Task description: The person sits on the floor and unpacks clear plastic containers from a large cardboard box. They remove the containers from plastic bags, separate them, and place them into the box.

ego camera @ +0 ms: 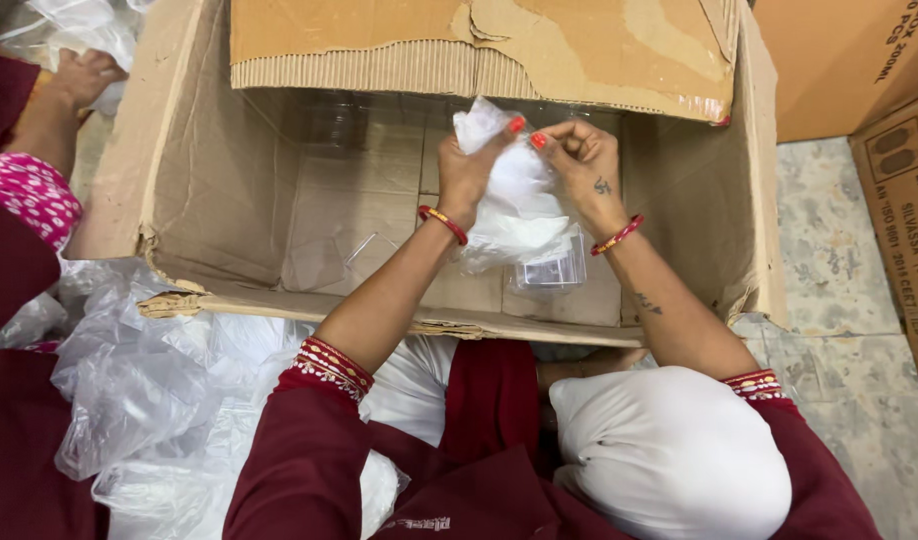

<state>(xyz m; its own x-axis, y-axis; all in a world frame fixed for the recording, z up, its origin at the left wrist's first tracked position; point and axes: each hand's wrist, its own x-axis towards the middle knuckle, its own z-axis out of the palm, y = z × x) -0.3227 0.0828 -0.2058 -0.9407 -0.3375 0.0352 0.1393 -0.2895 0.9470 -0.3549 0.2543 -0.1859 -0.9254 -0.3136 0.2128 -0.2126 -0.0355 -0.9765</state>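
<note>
Speckled stone floor [839, 330], right. Large open cardboard box [199, 170] fills centre; loose plastic bags [139, 390] heaped near left. Over the box, left hand [469, 170] and right hand [584, 160] both pinch a white plastic bag [519, 205]; clear container [554, 272] hangs just below.

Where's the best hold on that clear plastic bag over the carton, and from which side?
Grip the gathered neck of the clear plastic bag, from above. The left hand and right hand already pinch it there; the loaded bottom hangs free below, over the cardboard carton.
</note>
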